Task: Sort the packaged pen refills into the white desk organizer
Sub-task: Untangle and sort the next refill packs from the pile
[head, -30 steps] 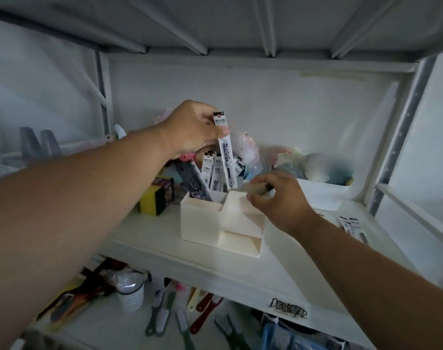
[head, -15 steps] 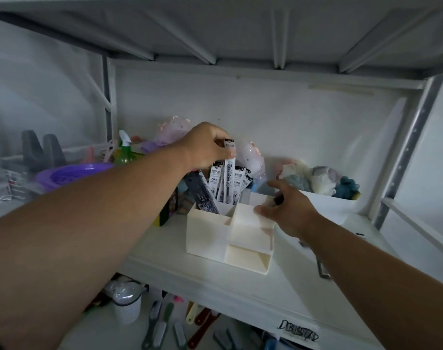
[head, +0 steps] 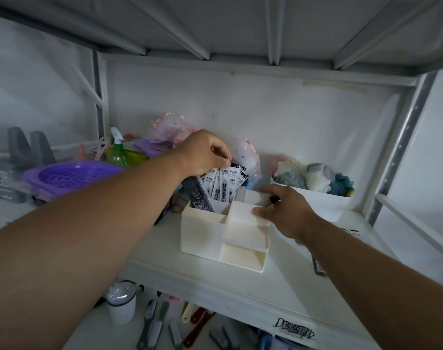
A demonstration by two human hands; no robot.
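- White metal shelving surrounds me, with a white shelf [head: 144, 251] at chest level and a ribbed shelf underside overhead.
- On that shelf stands the white organizer [head: 202, 231], stepped, with tall open compartments at the back and a low open slot at the front.
- Packaged refills [head: 223, 184] stand upright and fanned in the back compartment, their printed tops above the rim; a darker pack [head: 199, 197] leans at their left.
- My left hand [head: 202, 154] reaches over from the left, fingers curled down, pinching the top of one of those refill packs.
- My right hand [head: 283, 210] rests on the organizer's right side, thumb against the raised middle block, fingers curled round a thin dark-tipped item [head: 273, 199]; I cannot tell what it is.
- More refill packs [head: 351, 232] lie flat on the shelf at the far right, well apart from the organizer.
- Behind the organizer sit pink gauzy bundles [head: 167, 127], and to the right a white tray [head: 321, 198] holds soft toys [head: 316, 174].
- To the left are a purple basket [head: 71, 174] and a green spray bottle [head: 118, 152].
- Below the shelf edge I see a lidded white cup [head: 120, 305] and several brushes [head: 149, 324]; a scribbled label [head: 293, 329] is stuck on the shelf's front edge.
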